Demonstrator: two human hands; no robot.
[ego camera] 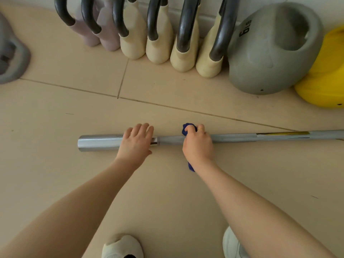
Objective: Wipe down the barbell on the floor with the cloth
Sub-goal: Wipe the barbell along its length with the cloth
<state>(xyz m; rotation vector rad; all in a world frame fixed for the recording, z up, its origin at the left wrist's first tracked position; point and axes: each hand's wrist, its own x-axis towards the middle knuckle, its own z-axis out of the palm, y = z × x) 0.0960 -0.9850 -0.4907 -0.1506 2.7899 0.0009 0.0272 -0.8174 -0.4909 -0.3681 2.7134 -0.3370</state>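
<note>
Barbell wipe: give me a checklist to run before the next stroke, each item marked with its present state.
1. Blue cloth in the right hand: ok, gripped.
2. Cloth wrapped on the barbell shaft: ok.
3. Left hand steadying the sleeve end: ok, resting flat on it.
4. Shaft clear to the right for the stroke: ok as far as the frame edge.
5. Grey kettlebell clear of the bar: ok.
6. Cloth damp or clean: cannot tell.

barbell [232,137] lies crosswise on floor [167,192] | left hand [136,141] on its left sleeve | right hand [198,144] with cloth [186,128] on shaft, right of it | kettlebells [160,34] behind, along wall
</note>
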